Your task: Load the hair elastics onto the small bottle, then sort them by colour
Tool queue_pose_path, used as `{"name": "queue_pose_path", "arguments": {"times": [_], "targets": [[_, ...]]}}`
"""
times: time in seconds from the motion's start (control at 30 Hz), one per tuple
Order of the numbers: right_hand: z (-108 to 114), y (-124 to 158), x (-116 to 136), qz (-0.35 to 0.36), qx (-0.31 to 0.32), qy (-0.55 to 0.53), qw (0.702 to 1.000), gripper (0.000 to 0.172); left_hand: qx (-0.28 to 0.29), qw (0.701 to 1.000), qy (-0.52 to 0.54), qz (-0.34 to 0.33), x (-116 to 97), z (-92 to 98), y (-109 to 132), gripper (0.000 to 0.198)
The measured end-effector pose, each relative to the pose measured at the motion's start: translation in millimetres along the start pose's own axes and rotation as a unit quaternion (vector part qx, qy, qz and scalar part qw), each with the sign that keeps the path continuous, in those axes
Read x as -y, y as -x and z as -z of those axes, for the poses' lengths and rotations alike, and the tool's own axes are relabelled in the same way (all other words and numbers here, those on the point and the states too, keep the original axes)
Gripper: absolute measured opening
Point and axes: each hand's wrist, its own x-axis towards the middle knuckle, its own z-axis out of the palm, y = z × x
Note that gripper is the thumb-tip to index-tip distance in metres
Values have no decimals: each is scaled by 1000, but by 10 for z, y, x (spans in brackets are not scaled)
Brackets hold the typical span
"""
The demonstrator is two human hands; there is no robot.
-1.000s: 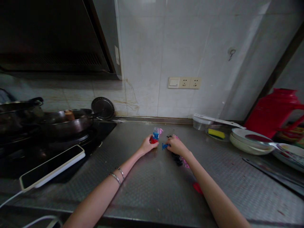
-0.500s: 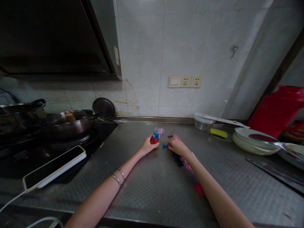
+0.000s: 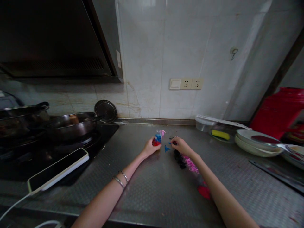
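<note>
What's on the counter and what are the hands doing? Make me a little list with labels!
Left hand: wrapped around small clear jar of coloured bits
Right hand: fingertips beside a blue bit, hold unclear
Near right arm: black bits, pink bits, red lid
Counter: metal
On stove: phone

Both your bare arms stretch forward and converge at the centre. Your left forearm runs up from the lower left, and your left hand is curled closed, thumb on top and knuckles low against the tabletop. Your right forearm comes in from the lower right. Your right hand is palm down, fingers bunched toward the thumb, close beside the left.
</note>
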Motion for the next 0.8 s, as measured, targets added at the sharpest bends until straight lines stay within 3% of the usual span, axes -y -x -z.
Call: {"name": "queue_pose_path", "arguments": {"times": [0.17, 0.37, 0.57, 0.8], "targets": [[187, -64, 188, -24, -3, -61, 998, 21, 1, 1000, 13, -5, 8, -4, -6, 29], [469, -387, 479, 24, 0, -90, 996, 20, -6, 1000, 26, -2, 7, -24, -7, 27], [614, -697, 776, 90, 64, 47, 993, 18, -9, 1000, 17, 3, -27, -17, 10, 25], [584, -855, 910, 134, 141, 126, 973, 25, 0, 1000, 13, -5, -38, -1, 18, 23]]}}
